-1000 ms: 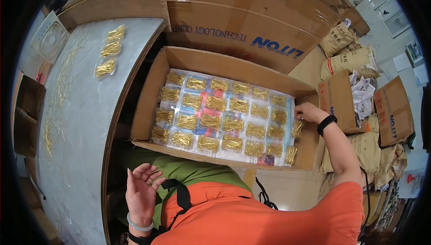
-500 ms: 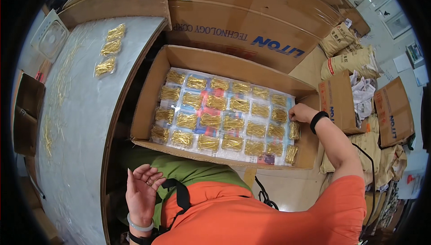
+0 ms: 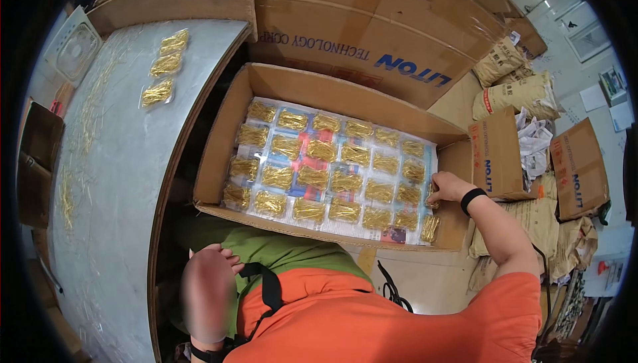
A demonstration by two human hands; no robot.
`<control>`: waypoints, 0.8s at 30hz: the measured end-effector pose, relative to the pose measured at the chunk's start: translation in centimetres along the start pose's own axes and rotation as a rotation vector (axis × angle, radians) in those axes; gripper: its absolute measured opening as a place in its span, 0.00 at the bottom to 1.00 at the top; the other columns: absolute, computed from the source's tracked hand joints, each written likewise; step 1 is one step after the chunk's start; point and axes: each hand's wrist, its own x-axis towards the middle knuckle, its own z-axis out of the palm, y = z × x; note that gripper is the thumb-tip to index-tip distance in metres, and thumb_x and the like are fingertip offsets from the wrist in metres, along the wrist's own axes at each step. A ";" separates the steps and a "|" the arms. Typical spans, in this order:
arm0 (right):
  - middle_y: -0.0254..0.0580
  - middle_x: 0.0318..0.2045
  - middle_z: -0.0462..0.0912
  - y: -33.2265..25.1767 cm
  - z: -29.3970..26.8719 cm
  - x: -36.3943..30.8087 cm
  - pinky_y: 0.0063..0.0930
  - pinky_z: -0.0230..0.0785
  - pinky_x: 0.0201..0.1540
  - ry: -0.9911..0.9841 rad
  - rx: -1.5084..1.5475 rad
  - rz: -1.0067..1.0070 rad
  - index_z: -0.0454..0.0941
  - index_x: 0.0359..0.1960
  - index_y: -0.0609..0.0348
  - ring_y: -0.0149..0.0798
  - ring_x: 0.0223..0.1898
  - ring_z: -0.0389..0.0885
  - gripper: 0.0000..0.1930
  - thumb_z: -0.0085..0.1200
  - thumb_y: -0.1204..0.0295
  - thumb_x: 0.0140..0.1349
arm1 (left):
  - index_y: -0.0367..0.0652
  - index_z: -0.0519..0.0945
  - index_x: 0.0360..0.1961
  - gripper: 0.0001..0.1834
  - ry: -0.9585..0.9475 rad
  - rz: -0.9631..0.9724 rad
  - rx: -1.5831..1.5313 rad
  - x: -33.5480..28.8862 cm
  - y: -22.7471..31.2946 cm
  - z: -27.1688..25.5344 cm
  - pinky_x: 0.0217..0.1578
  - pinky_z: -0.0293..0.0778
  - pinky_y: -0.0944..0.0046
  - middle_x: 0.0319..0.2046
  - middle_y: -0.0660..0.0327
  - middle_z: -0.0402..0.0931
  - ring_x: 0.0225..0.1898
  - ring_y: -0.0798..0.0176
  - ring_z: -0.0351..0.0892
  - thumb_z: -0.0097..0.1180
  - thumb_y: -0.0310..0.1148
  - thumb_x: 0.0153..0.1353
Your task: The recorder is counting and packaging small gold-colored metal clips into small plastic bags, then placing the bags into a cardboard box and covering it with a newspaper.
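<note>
A shallow cardboard box [image 3: 345,78] holds rows of clear packets of thin gold-coloured strips [image 3: 345,181]. At its right end my right hand [image 3: 450,188], with a black wristband, has its fingers closed on the edge of a packet [image 3: 432,196] in the last column, which it partly hides. Just nearer lies another packet [image 3: 429,229]. My left hand [image 3: 210,290] hangs over my green-clad lap, outside the box. Much of it is blurred; the fingertips that show are loosely bent and apart, holding nothing visible.
On the grey table [image 3: 126,210] at left lie three gold packets [image 3: 165,66] and loose gold strips [image 3: 86,117]. A large carton [image 3: 372,24] stands behind the box. At right are sacks [image 3: 518,100] and an open carton with white material [image 3: 505,157].
My right hand has moved a little nearer along the right column and now covers part of the packet there. My left hand has shifted slightly and become blurred.
</note>
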 end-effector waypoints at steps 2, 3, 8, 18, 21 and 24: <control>0.56 0.39 0.80 0.1 0.6 0.3 0.43 0.71 0.48 0.025 -0.024 0.006 0.77 0.38 0.63 0.57 0.46 0.78 0.27 0.75 0.55 0.46 | 0.38 0.76 0.49 0.26 0.005 0.000 0.012 -0.1 0.1 0.1 0.50 0.78 0.52 0.42 0.53 0.79 0.46 0.53 0.79 0.38 0.53 0.76; 0.58 0.42 0.80 0.1 0.9 0.5 0.43 0.71 0.51 0.008 -0.042 0.017 0.77 0.41 0.65 0.58 0.48 0.78 0.29 0.75 0.55 0.47 | 0.38 0.75 0.49 0.26 0.009 0.001 0.013 -0.2 0.1 0.0 0.50 0.78 0.52 0.42 0.53 0.79 0.46 0.53 0.79 0.38 0.52 0.76; 0.62 0.48 0.79 -0.7 1.2 1.2 0.44 0.69 0.58 -0.050 -0.074 0.061 0.75 0.49 0.68 0.60 0.55 0.76 0.33 0.73 0.54 0.50 | 0.38 0.75 0.49 0.26 0.007 0.010 0.009 -0.4 0.0 0.0 0.50 0.77 0.52 0.42 0.53 0.79 0.46 0.54 0.79 0.38 0.52 0.76; 0.53 0.38 0.83 0.4 -0.1 1.0 0.42 0.73 0.44 -0.055 -0.014 0.019 0.78 0.39 0.62 0.54 0.42 0.81 0.28 0.75 0.53 0.47 | 0.37 0.75 0.51 0.23 -0.051 0.048 0.016 -1.4 0.5 -0.4 0.52 0.76 0.52 0.44 0.53 0.78 0.47 0.53 0.79 0.38 0.48 0.77; 0.52 0.34 0.84 -0.3 -0.8 0.0 0.41 0.73 0.40 -0.032 0.030 0.037 0.79 0.36 0.62 0.52 0.38 0.82 0.25 0.74 0.54 0.49 | 0.35 0.74 0.51 0.22 -0.062 0.064 0.013 -1.9 0.4 -0.6 0.52 0.76 0.51 0.44 0.52 0.78 0.48 0.53 0.79 0.38 0.45 0.77; 0.51 0.30 0.83 -0.4 -0.7 -1.4 0.39 0.73 0.37 0.050 0.119 0.065 0.79 0.33 0.62 0.50 0.34 0.82 0.21 0.71 0.56 0.53 | 0.35 0.74 0.51 0.19 -0.061 0.085 0.041 -2.7 0.4 -0.6 0.52 0.76 0.53 0.44 0.53 0.78 0.47 0.54 0.79 0.41 0.42 0.76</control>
